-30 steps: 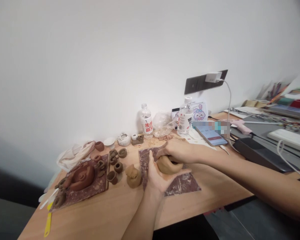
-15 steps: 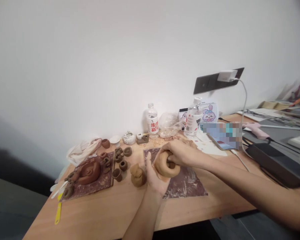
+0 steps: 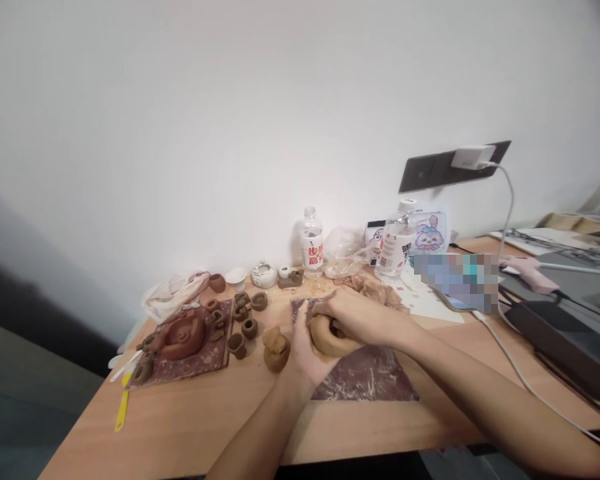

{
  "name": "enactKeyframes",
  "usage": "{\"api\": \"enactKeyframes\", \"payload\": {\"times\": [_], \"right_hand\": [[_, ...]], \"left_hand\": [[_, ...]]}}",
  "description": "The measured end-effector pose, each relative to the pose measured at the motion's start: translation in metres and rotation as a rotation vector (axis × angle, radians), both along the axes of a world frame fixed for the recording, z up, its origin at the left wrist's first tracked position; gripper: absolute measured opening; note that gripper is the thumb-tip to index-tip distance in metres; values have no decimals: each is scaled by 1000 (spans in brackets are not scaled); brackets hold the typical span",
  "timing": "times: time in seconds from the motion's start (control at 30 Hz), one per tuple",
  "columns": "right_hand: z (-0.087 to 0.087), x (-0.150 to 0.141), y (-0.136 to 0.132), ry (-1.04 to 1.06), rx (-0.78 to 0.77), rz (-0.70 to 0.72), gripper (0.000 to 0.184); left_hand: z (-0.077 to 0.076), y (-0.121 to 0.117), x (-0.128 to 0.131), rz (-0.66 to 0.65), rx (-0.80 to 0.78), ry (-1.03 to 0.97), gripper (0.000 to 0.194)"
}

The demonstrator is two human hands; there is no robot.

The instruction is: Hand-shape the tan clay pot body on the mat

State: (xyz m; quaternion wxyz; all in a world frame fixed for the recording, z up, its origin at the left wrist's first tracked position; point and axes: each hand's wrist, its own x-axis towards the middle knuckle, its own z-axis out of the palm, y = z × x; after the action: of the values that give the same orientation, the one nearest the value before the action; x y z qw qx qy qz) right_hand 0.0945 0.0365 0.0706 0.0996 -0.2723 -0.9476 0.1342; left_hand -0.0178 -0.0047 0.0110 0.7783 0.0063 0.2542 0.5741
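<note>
A tan clay pot [image 3: 325, 339] with a round hollow is held between my two hands over a dark reddish board [image 3: 370, 377]. My left hand [image 3: 307, 357] cups its left side and underside, thumb raised along the wall. From the right, my right hand [image 3: 355, 317] grips the rim, with fingers reaching into the opening; those fingertips are hidden. Just left of my left hand sits a lump of the same tan clay [image 3: 277, 350]. Several small brown clay pots [image 3: 237, 345] stand further left.
On a second board [image 3: 215, 357] at left lies a reddish clay teapot-like piece [image 3: 183, 333]. A yellow tool [image 3: 122, 407] is near the left edge. Behind stand two plastic bottles [image 3: 312, 250]. A phone [image 3: 455, 283], its cable and a black case [image 3: 565, 340] are at right.
The view has shifted slightly, so the table items sit a little differently. The clay pot has turned and its opening shows less; my right hand has come further over the rim.
</note>
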Motion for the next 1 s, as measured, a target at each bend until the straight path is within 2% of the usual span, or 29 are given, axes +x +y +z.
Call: {"api": "enactKeyframes", "payload": {"times": [0.07, 0.13, 0.3, 0.37, 0.53, 0.67, 0.8, 0.9, 1.0], "right_hand": [[-1, 0, 2, 0, -5, -7, 18], [1, 1, 4, -30, -15, -8, 17], [8, 6, 5, -119, -94, 62, 16], [11, 8, 3, -131, -119, 84, 16], [10, 3, -1, -45, -49, 47, 20], [6, 1, 4, -5, -105, 77, 20], [6, 8, 12, 63, -153, 42, 22], [3, 10, 16, 134, -165, -101, 23], [-2, 5, 16, 154, -192, -221, 23]], "left_hand": [[0, 4, 1, 35, -8, 4, 35], [-3, 4, 3, 15, 5, -12, 38], [-16, 0, 4, -147, 92, -31, 49], [-17, -1, 4, -174, 108, -27, 50], [-13, 0, 1, -83, 45, -5, 46], [-12, 1, -4, -159, 35, -57, 49], [-12, 1, -9, -223, 155, -19, 54], [-10, 2, -8, -168, 202, 22, 56], [-9, 2, -5, 5, 152, 6, 52]]}}
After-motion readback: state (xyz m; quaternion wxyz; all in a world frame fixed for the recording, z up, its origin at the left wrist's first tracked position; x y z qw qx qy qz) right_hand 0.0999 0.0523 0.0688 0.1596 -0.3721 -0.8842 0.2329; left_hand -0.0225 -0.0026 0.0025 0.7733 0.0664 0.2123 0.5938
